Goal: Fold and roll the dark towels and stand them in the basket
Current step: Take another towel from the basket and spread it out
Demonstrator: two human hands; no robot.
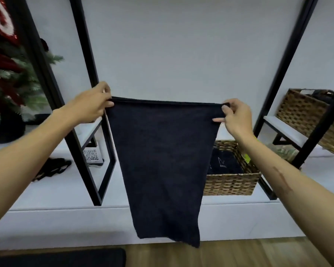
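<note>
Far left, a frosted green tree [17, 78] with dark red trim, standing in a black pot [6, 128] on the white ledge [52, 191]. Near it, a tangle of black straps [50, 168] lying on the ledge, and a small QR-code card [90, 155] propped behind the black metal shelf frame [85, 143]. Just right of the frame's upright, the left hand [91, 105], fingers curled and pinching the top left corner of a dark towel [162, 160]. Held up in mid-air and stretched taut along its top edge, hanging full length in front of the ledge, lower hem down near the wooden floor [239, 253], with a black mat [56, 257] at the lower left. At the top right corner, the right hand [235, 116], thumb and curled fingers gripping the fabric. Partly blocked by the hanging towel, a woven basket [231, 184] sitting on the ledge behind and to the right, left side hidden, dark folded cloth [226, 162] with pale lettering visible inside. Beside the right forearm, a scrap of yellow-green tag [246, 157], too blurred to read. Far right, a second woven basket [307, 116] on a white shelf [283, 128], dark contents at its rim, crossed in front by another black frame bar [320, 128].
</note>
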